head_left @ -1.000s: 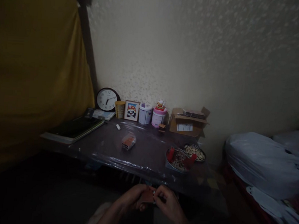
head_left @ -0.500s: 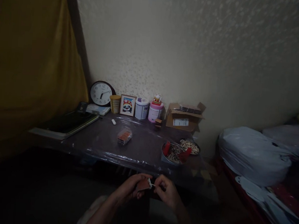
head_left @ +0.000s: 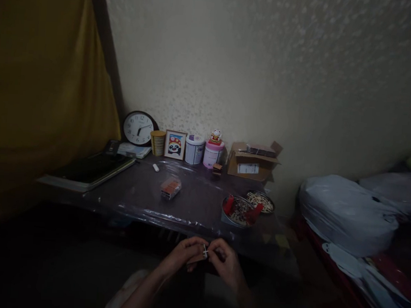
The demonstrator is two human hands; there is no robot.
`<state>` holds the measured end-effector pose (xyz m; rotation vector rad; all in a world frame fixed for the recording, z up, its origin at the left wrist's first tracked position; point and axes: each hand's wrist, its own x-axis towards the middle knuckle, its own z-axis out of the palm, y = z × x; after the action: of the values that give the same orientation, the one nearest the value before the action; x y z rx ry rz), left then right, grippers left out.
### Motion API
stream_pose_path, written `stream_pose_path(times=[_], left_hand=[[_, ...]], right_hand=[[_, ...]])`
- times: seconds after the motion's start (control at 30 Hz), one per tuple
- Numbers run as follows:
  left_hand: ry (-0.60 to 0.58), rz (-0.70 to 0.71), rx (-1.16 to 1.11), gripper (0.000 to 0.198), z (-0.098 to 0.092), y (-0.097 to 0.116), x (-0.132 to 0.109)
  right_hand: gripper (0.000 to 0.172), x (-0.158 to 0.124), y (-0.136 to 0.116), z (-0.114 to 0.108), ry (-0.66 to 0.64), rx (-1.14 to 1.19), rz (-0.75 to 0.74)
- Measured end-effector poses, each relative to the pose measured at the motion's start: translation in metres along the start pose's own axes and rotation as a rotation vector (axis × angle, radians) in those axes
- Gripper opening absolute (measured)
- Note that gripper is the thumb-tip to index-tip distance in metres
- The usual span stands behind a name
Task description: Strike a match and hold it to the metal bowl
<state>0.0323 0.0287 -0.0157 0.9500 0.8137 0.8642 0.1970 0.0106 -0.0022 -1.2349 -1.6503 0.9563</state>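
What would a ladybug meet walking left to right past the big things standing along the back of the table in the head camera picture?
Round clock → yellow tub → framed panda picture → white tub → pink tub → open cardboard box.

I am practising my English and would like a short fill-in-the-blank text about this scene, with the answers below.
1. The hand gripping the small box is the person's ____ one.
2. The right hand pinches a thin stick coloured ____.
3. The framed picture shows a cartoon ____.
4. The figurine stands on the ____ tub.

Missing words: left; white; panda; pink.
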Motion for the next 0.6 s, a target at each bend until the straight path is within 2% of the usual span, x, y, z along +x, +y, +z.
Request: stream_pose_path(times=[0.17,0.3,0.6], left_hand=[[0.022,0.020,-0.074,0.029,0.003,0.004,-0.002],[0.035,0.043,-0.110,0.028,0.002,0.005,0.000],[0.069,0.114,-0.122,0.021,-0.002,0.003,0.004]], right_hand=[[0.012,0.001,0.001,0.001,0.133,0.423,0.084],[0.018,-0.002,-0.006,-0.001,0.192,0.702,0.169],[0.017,0.001,-0.010,-0.002,0.226,1.003,0.268]])
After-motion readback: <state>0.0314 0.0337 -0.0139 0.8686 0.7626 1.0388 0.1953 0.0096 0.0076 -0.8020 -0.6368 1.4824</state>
